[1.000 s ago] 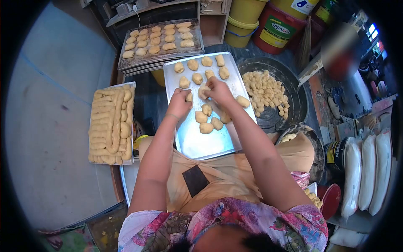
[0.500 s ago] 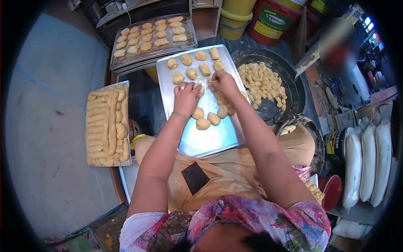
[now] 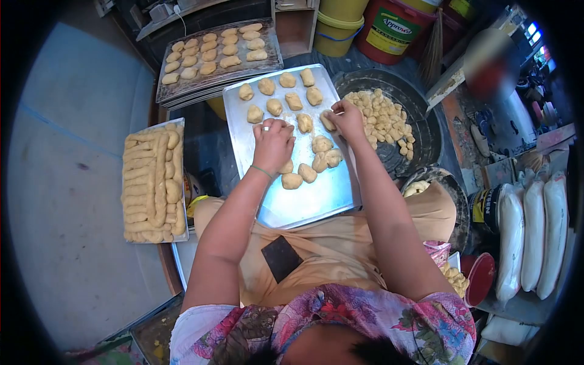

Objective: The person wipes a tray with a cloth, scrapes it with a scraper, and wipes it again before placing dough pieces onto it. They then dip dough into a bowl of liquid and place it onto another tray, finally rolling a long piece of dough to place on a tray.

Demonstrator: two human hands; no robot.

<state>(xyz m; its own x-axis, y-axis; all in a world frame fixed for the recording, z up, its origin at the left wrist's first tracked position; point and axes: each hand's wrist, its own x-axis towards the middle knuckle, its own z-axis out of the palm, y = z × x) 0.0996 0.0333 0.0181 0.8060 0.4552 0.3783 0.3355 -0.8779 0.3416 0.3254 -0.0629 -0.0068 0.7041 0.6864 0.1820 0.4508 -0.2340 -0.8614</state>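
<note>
A silver baking tray (image 3: 298, 210) rests tilted before my lap, bearing rows of shaped dough pieces (image 3: 266, 86). My right hand (image 3: 347, 121) pinches a dough piece (image 3: 328, 120) near the tray's right side, touching the surface. My left hand (image 3: 274, 145) has its fingers curled down onto the tray's left part; what lies under them is hidden. Between the hands sits a single dough piece (image 3: 304, 123). Closer to me, a loose cluster of dough pieces (image 3: 321, 144) and a few more (image 3: 292, 180) lie on the tray.
A black round basin (image 3: 420, 131) with many small dough lumps stands at right. Behind is a stack of dark trays (image 3: 213, 72) topped with dough pieces. At left, another tray carries long dough strips (image 3: 146, 182). Buckets (image 3: 395, 30) line the back; filled plastic bags (image 3: 532, 234) stand right.
My right hand has moved right, from the tray's middle to its right side. A dough piece now shows uncovered between my hands. My left hand has barely moved.
</note>
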